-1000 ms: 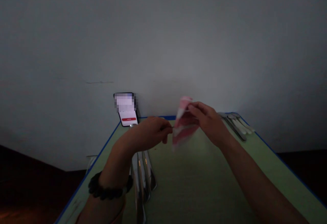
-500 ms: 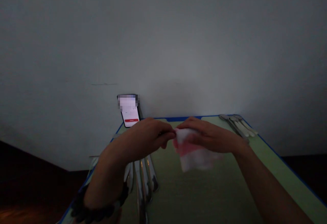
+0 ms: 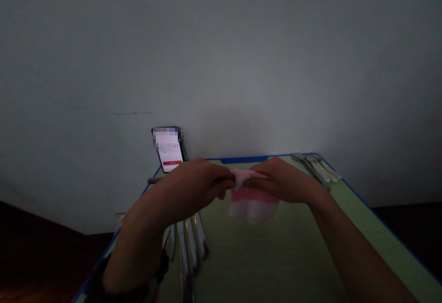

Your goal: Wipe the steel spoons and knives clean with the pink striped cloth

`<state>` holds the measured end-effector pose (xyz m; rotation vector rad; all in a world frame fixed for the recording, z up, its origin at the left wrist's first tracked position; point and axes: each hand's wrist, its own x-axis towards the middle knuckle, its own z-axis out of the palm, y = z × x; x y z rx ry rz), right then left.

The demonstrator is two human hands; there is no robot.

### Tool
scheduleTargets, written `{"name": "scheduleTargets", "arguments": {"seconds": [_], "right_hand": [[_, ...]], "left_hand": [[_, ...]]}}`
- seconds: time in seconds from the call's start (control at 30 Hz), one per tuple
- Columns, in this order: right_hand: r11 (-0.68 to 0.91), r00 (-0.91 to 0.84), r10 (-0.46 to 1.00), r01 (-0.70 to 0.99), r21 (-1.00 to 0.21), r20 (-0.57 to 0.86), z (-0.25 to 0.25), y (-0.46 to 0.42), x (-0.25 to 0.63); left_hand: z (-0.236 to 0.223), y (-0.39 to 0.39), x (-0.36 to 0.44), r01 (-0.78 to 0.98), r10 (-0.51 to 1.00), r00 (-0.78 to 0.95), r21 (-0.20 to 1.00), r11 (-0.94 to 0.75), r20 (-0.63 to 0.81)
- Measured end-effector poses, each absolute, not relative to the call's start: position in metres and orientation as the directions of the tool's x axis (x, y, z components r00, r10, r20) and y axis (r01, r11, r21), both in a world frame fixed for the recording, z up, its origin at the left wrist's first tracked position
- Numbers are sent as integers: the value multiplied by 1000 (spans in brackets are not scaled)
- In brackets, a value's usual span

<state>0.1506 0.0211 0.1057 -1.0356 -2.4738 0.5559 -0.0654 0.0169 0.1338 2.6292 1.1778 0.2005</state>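
Note:
A pink and white cloth (image 3: 255, 197) hangs over the middle of the table, its lower edge blurred by motion. My right hand (image 3: 285, 178) is closed on the cloth's upper part, with the fingers folded into it. Just left of it, my left hand (image 3: 210, 181) pinches at the cloth's left corner; whatever is between those fingertips is hidden. Behind my left wrist a grey rod-like end (image 3: 155, 181) sticks out, and I cannot tell whether it belongs to something in that hand. Several metal knives (image 3: 188, 243) lie below my left forearm, partly covered by it.
A phone (image 3: 168, 151) with a lit screen leans against the wall (image 3: 241, 63) at the back left. Several spoons and forks (image 3: 316, 167), some with white handles, lie at the back right corner of the green table (image 3: 276, 261), which has a blue edge.
My right hand has turned and drawn the cloth slightly left and up, bunching it more. My left hand keeps its pinch. More of the grey end shows at left, and the view has shifted slightly.

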Motion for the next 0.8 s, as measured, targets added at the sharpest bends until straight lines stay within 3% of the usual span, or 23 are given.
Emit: {"name": "scheduleTargets", "arguments": {"seconds": [0.13, 0.27, 0.37, 0.47, 0.57, 0.63, 0.7, 0.8], "right_hand": [[586, -485, 805, 558, -587, 342, 104, 20, 145], [517, -60, 827, 470, -715, 559, 94, 20, 128], [464, 225, 795, 373, -803, 564, 81, 20, 111], [438, 338, 779, 307, -845, 527, 71, 20, 100], [455, 288, 796, 294, -840, 532, 73, 21, 102], [496, 113, 827, 314, -810, 550, 81, 23, 113], [570, -172, 820, 330, -752, 546, 91, 24, 129], [636, -291, 771, 356, -685, 566, 104, 23, 153]], "left_hand": [[139, 19, -68, 729, 776, 627, 301, -615, 67], [141, 18, -64, 754, 800, 563, 268, -600, 206], [139, 17, -59, 794, 816, 525, 208, -572, 242], [137, 17, -56, 827, 823, 505, 126, -548, 259], [137, 18, -57, 839, 824, 487, 108, -533, 289], [139, 19, -59, 828, 823, 481, 153, -539, 302], [141, 19, -63, 801, 826, 489, 231, -553, 281], [143, 18, -73, 776, 837, 514, 313, -547, 189]]}}
